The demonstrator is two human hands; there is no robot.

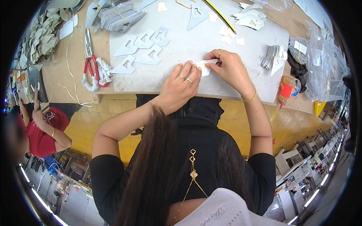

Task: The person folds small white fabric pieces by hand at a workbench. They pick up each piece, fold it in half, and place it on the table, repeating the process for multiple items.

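A small white cut piece with a pale cream patch lies near the front edge of the table. My right hand pinches its raised upper edge between thumb and forefinger. My left hand lies flat with fingers stretched out, its fingertips touching the piece's left side; part of the piece is hidden beneath. To the left, several light grey-white cut pieces with angular cut-outs are laid out in rows. Small cream patches are scattered beyond my right hand, near a yellow-and-black pencil.
Red-handled scissors lie left of the grey board. Bundled grey pieces sit at the far left. A stack of pieces, a red-labelled bottle and clear plastic bags are at right. Another person in red sits at left.
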